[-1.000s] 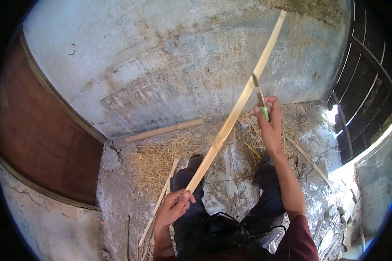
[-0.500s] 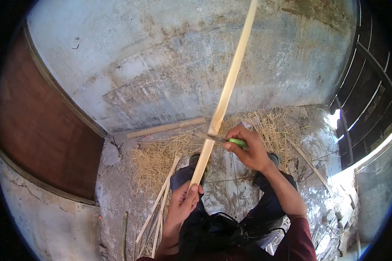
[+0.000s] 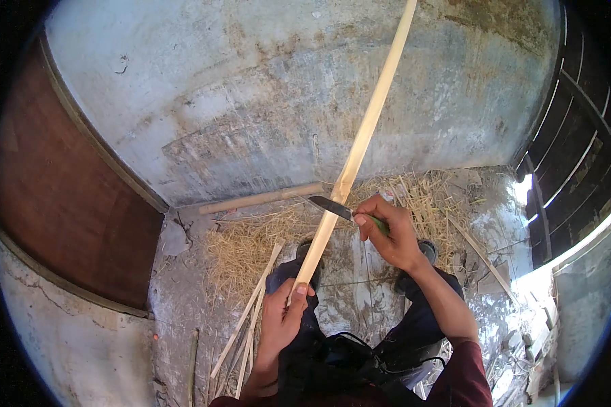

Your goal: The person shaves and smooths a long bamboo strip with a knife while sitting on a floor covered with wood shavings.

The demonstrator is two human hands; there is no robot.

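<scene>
Two closed grips: left hand [image 3: 284, 319] holds the stick [image 3: 355, 152] low, right hand [image 3: 389, 234] holds the knife [image 3: 332, 206] on it. A slipping blade could cut the fingers below.

No packages, labels, signs or screens show anywhere in this view, from centre out to every clock direction.

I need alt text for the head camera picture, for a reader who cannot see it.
Seen from above, a person's left hand grips the lower end of a long pale bamboo strip, while the right hand holds a knife with its blade against the strip. Straw-like shavings and thinner strips lie on the ground by a grey wall.
</scene>
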